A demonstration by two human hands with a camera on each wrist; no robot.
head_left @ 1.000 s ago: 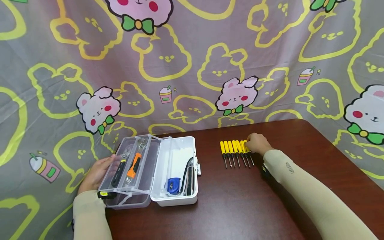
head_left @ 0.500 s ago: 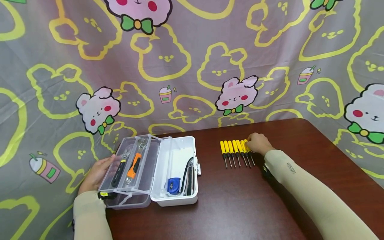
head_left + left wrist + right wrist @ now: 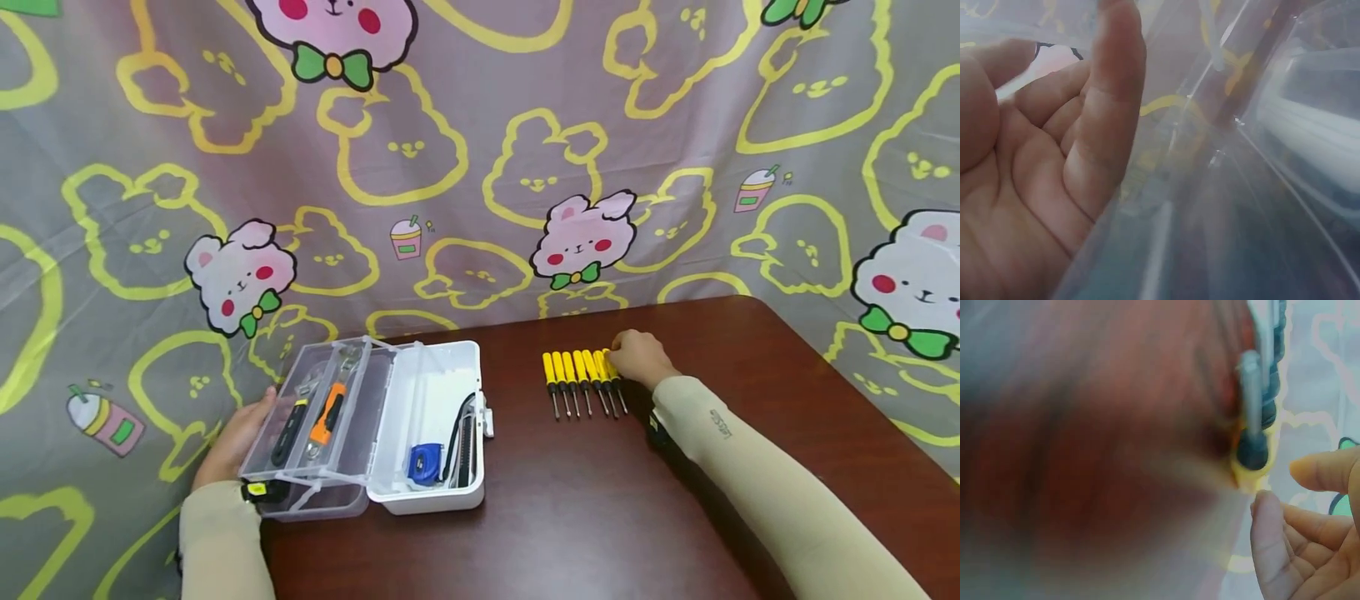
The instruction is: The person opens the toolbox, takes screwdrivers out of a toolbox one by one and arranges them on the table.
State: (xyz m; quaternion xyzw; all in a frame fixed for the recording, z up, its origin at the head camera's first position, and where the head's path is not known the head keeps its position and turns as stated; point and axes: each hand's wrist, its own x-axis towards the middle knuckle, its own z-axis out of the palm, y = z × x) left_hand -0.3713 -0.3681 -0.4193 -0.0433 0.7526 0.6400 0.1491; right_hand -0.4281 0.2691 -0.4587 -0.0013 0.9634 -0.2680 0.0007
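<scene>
My left hand (image 3: pixel 236 437) is at the outer left side of the toolbox's clear lid tray (image 3: pixel 288 367); in the left wrist view its fingers (image 3: pixel 1113 106) are fairly straight beside the clear plastic. The white toolbox (image 3: pixel 423 500) lies open. My right hand (image 3: pixel 641 358) is at the right end of a row of several yellow-handled screwdrivers (image 3: pixel 573 367), tips toward me. In the right wrist view a fingertip touches or nearly touches the handle of the nearest screwdriver (image 3: pixel 1252 450), while the thumb stands apart from it. From the head, the hand hides that handle's end.
The lid tray holds a black-handled adjustable wrench (image 3: pixel 288 433) and an orange-handled one (image 3: pixel 327 417). Inside the box are a blue tape measure (image 3: pixel 426 463) and a dark utility knife (image 3: pixel 465 450). A patterned curtain (image 3: pixel 450 167) hangs behind the brown table (image 3: pixel 570 508).
The head view has turned slightly, shifting the scene a little to the left. Both hands keep nearly the same places beside the toolbox and the screwdrivers.
</scene>
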